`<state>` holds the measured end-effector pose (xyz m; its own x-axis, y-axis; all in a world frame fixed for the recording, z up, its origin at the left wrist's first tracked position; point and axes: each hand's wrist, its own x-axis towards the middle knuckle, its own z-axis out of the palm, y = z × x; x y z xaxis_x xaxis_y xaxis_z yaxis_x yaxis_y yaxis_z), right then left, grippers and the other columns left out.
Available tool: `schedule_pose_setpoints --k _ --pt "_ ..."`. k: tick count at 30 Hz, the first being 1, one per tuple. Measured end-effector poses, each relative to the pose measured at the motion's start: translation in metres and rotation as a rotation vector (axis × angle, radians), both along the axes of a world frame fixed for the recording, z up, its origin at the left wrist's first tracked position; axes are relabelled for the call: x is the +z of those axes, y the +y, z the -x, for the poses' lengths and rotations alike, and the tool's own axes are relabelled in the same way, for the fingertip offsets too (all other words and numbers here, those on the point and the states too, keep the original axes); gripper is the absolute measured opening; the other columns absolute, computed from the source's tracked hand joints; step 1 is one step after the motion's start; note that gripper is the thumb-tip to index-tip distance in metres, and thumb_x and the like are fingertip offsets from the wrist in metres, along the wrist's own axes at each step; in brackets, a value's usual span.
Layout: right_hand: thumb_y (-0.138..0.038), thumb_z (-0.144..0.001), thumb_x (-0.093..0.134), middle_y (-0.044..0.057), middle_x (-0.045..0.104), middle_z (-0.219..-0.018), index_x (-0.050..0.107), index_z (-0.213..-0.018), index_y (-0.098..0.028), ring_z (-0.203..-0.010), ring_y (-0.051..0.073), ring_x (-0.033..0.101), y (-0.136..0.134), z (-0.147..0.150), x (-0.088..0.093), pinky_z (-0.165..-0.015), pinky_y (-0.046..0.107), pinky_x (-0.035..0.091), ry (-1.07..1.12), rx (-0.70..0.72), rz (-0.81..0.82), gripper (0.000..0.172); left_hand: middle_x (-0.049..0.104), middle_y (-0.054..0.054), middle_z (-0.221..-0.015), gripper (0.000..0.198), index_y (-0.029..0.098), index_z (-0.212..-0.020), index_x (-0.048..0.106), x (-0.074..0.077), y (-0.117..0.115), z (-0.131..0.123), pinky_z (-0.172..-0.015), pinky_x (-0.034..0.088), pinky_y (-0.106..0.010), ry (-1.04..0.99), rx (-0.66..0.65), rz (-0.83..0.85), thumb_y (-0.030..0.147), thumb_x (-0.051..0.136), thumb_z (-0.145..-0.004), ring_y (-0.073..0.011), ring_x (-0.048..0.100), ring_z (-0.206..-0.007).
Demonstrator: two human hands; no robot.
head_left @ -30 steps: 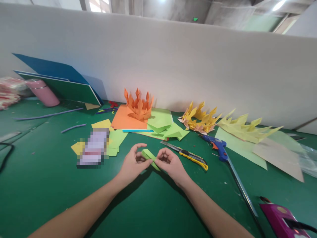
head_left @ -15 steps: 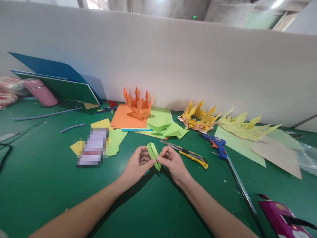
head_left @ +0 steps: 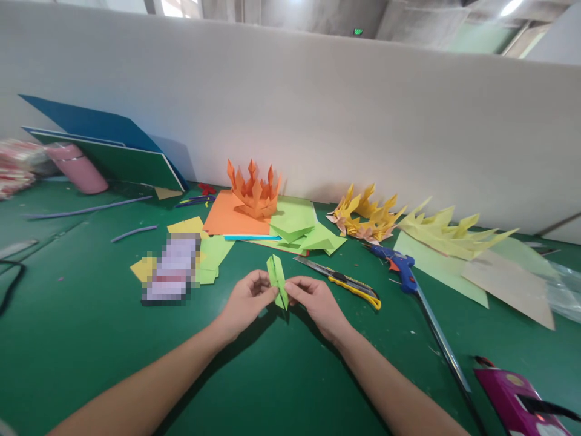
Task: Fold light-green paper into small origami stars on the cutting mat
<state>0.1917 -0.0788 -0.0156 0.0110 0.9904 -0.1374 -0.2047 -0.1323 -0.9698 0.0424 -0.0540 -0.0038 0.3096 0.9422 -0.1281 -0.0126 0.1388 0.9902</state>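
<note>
Head view: holding a folded lime-green paper strip up above the green table, between left hand and right hand. Pinching the strip's left side with thumb and curled fingers of the left hand; pinching its right side with thumb and fingertips of the right. Kept with long axis running away from the body, far end leaning slightly left, near end narrowing and aimed back between the wrists. Creased lengthwise, with a dark line along that same axis.

Lying just beyond and right of the right hand, a utility knife, set slantwise, yellow handle toward the body. Farther right, a blue glue gun, nozzle turned away and leftward. Left of the left hand, a pixelated phone over yellow paper, near light-green paper. Straight beyond both hands, an orange paper crown on an orange sheet; beyond and right of the right hand, a golden-yellow paper crown.
</note>
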Motion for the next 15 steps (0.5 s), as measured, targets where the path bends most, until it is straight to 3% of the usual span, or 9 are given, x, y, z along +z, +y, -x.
schedule_pose_setpoints --k 15 --pt "-0.042 -0.052 0.078 -0.004 0.055 -0.05 0.061 -0.055 -0.016 -0.05 0.008 0.046 -0.0013 -0.0006 0.0041 -0.055 0.024 0.037 -0.081 0.049 0.034 0.031 0.05 0.006 -0.054 0.027 0.016 -0.062 0.056 0.0047 0.0 0.0023 -0.054 0.035 -0.022 0.085 -0.032 0.006 0.04 0.068 -0.061 -0.0086 0.042 -0.052"
